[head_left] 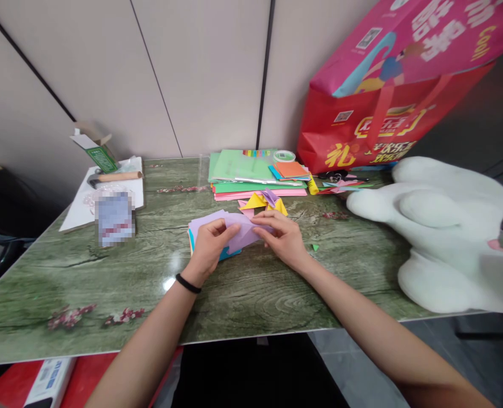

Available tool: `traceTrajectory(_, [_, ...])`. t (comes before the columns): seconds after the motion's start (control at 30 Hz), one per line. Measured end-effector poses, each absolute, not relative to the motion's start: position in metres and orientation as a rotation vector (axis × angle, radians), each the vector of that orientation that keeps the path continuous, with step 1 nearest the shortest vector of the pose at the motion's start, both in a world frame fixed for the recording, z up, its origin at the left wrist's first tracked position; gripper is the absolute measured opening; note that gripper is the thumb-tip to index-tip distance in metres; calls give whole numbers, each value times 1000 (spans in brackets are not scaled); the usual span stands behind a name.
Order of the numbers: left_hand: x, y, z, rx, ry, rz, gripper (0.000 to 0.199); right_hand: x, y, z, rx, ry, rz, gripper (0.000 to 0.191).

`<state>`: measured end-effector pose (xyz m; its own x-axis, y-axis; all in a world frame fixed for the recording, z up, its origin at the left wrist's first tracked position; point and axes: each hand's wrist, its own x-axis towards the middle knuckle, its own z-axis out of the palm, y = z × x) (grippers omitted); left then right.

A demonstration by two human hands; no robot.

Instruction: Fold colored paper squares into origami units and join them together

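Note:
A sheet of purple paper (243, 238) is held between my two hands, above a small stack of coloured paper. My left hand (211, 243) pinches its left part with the thumb on top. At the right end, the thumb and fingers of my right hand (280, 231) close on the same sheet. Under it lies the stack, with purple sheets (207, 217) uppermost and a blue sheet (230, 254) showing below. Just beyond my right fingers sit folded paper pieces (255, 202) in yellow, pink and purple.
Green and pink paper packs (243, 170) lie at the back, with orange squares (292, 170) and a glue stick (312, 185). A white plush toy (447, 226) fills the right side; red and pink bags (362, 124) stand behind. A hammer (119, 176) rests on a white board (79, 205) at left.

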<state>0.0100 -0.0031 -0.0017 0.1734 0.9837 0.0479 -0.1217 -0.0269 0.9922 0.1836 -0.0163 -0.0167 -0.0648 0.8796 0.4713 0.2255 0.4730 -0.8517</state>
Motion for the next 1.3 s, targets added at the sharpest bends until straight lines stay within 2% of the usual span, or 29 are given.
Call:
traceTrajectory(0.43, [9,-3,2,1292,984,1333,15,185,-13,-16,-907,-1736,441,9])
traceTrajectory(0.7, [9,-2,2,1252,942,1415,43,183,-15,-15,-949,-1736,466,8])
traceTrajectory(0.93, [10,-4,6,1346,1026,1372,13,184,-15,-14,-970,-1736,472,10])
traceTrajectory(1.13, [11,-4,6,1241,990,1314,13,184,-16,-12,-935,-1737,431,4])
traceTrajectory(1.3, [11,-4,6,1191,920,1263,14,184,-18,-7,-943,-1723,431,7])
